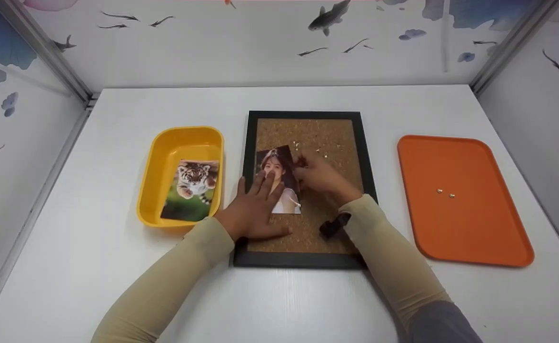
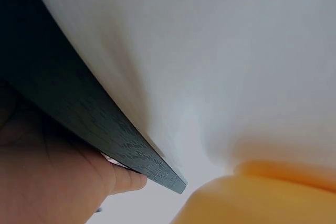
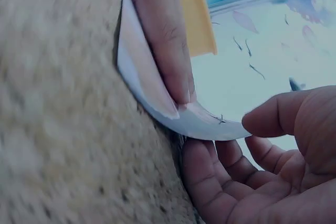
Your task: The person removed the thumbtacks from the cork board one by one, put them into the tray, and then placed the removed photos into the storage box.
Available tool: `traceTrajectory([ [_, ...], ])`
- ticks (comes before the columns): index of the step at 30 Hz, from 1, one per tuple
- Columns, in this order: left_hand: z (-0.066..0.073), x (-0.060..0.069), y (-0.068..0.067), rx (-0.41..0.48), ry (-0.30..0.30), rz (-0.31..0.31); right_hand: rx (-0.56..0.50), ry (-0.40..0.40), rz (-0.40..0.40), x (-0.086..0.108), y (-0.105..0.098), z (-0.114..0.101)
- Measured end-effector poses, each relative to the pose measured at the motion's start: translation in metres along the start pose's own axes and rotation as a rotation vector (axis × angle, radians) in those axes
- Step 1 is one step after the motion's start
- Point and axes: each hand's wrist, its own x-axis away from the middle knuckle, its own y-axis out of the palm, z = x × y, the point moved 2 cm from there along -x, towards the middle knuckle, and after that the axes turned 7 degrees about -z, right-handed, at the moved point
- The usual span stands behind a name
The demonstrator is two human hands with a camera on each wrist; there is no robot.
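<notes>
A portrait photo point(image 1: 289, 202) lies slightly tilted on the left half of a black-framed cork board point(image 1: 308, 238). My left hand point(image 1: 253, 212) presses the photo with spread fingers, its thumb out over the cork. At the photo's right edge is my right hand point(image 1: 324, 177). The right wrist view shows its thumb and fingers pinching the photo's edge point(image 3: 210, 128), which bends up off the cork. In the left wrist view, the left hand point(image 2: 58, 182) lies along the frame's dark edge point(image 2: 115, 124). Small gold pins point(image 1: 325, 156) are on the cork near the right hand.
Left of the board, a yellow tub point(image 1: 158, 176) holds a tiger photo point(image 1: 194, 190). An orange tray point(image 1: 465, 228) with two small gold pins point(image 1: 445, 193) lies to the right. Patterned panels point(image 1: 260, 52) border the white table point(image 1: 279, 305).
</notes>
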Motion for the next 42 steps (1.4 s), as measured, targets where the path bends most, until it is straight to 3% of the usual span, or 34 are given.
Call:
traceTrajectory([
  [5,0.0001,-0.0002,-0.0004,0.015,-0.007,-0.018,-0.088,0.017,0.024,-0.0021,0.0009,0.0037],
  [15,-0.0004,-0.0001,0.0,0.008,-0.01,-0.017,-0.106,0.066,0.071,-0.0003,0.0019,0.0016],
  [34,-0.0005,0.0032,-0.0009,0.004,-0.001,0.01,-0.11,0.02,0.123,-0.0027,0.0079,0.0048],
  [42,-0.0003,0.0026,-0.0035,0.041,0.002,-0.015,-0.108,0.002,0.128,-0.004,0.0067,0.0053],
])
